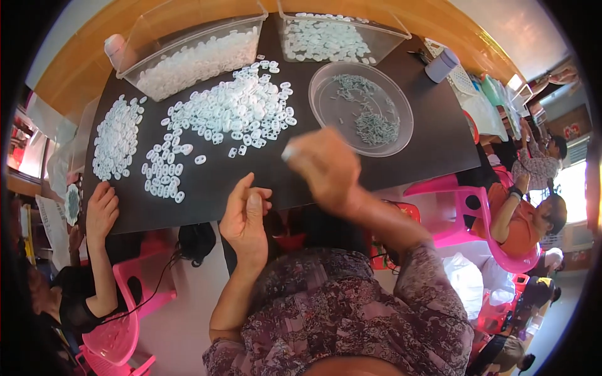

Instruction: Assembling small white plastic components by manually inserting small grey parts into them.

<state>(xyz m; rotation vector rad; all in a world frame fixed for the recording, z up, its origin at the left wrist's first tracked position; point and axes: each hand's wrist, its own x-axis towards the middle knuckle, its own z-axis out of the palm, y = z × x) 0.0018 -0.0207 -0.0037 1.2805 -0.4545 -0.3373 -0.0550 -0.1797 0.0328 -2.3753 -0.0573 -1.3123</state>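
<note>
My left hand (244,220) is raised at the table's front edge, thumb up and fingers loosely bent and apart, with nothing visible in it. To its right, my right hand (327,168) is closed and slightly blurred; a small white piece (288,153) shows at its fingertips. Beyond the hands lies a large heap of small white oval plastic pieces with holes (235,103). A smaller group of these pieces (163,172) spreads toward the front left. Nearest my right hand is a round clear tray (318,116) holding many small grey screw-like pins (376,128).
Two clear bins (207,74) (382,31) of white pieces stand at the back. A grey-lidded cup (442,65) is at the back right. On the left, a co-worker's hand (101,210) rests beside another pile (118,138). Pink chairs (454,216) and seated people are around.
</note>
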